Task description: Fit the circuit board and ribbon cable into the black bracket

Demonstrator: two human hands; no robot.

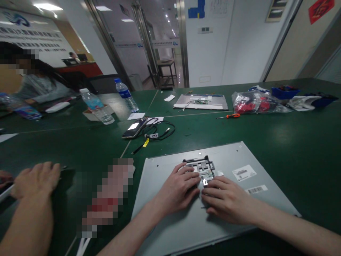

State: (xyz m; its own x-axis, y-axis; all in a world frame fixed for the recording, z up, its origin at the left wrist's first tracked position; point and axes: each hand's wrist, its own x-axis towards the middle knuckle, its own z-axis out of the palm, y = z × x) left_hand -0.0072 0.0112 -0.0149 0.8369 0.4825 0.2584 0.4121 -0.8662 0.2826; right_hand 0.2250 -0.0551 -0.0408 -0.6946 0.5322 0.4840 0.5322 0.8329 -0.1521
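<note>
Bare forearms (130,229) nearest the camera, coming in from the lower edge. Green table (298,149) under everything. On its near side, a large grey metal panel (191,229) lies flat. Farther back, a smaller panel (199,106) with a narrow circuit board on it. Just right of that, a clear plastic bag (258,103), red contents showing through.

Hands next. Left hand (182,186): palm down, fingers bent over the left side of a metal bracket (205,169), which sits toward the grey panel's far edge. Right hand (226,197): fingers curled at the bracket's near right corner. Whether either one pinches a part, cannot tell; fingertips partly hidden. Another person's hand (36,179) at far left, well apart from the grey panel.

Smaller: blue-capped water bottle (126,95) behind a phone (134,128); black cable (174,128) looped just beside the phone. Orange-handled screwdriver (232,116) in front of the smaller panel, near the bag. Smallest: two white labels (243,173) stuck on the grey panel, beyond the right forearm.
</note>
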